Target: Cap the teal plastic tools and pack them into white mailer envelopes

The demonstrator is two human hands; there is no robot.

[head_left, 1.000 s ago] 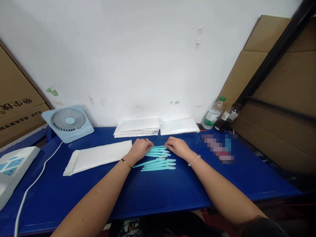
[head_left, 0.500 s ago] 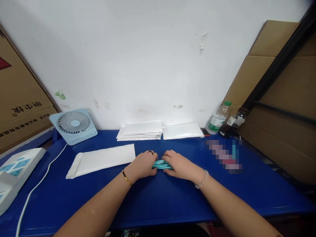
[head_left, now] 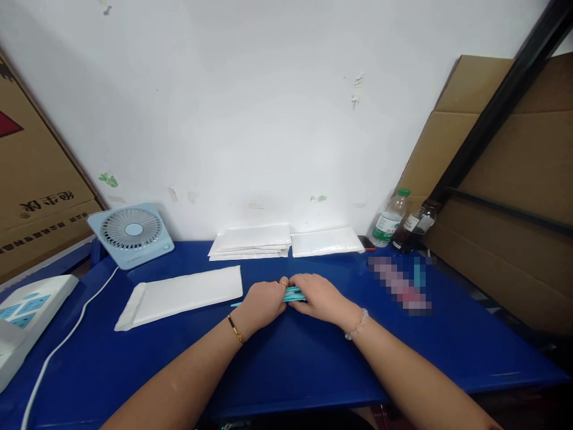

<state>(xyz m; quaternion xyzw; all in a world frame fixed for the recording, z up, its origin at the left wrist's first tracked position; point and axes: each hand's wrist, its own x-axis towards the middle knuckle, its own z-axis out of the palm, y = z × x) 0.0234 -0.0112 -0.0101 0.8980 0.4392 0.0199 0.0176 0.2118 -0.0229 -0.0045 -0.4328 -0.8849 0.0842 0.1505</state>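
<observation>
Both hands meet over the middle of the table around a bundle of thin teal sticks [head_left: 294, 294]. My left hand [head_left: 265, 303] is closed round the bundle's left part, and one slim teal tip pokes out beside its wrist. My right hand [head_left: 321, 298] grips the right part, with its fingers curled over the top and the thumb below. Most of the bundle is hidden under the fingers, so its exact kind is unclear. A white padded envelope [head_left: 183, 295] lies flat to the left of my left hand, apart from it.
Stacked white envelopes [head_left: 250, 242] and another white packet [head_left: 326, 242] lie along the wall. A blue fan [head_left: 132, 236] and a power strip [head_left: 33, 322] with a white cable stand left. Right are a water bottle [head_left: 389, 221], a dark bottle [head_left: 414, 230], a phone [head_left: 367, 243] and a blurred patch.
My hands have drawn closer together on the teal bundle, and less of it shows between them. A thin teal tip now sticks out left of my left hand. The view has shifted slightly.
</observation>
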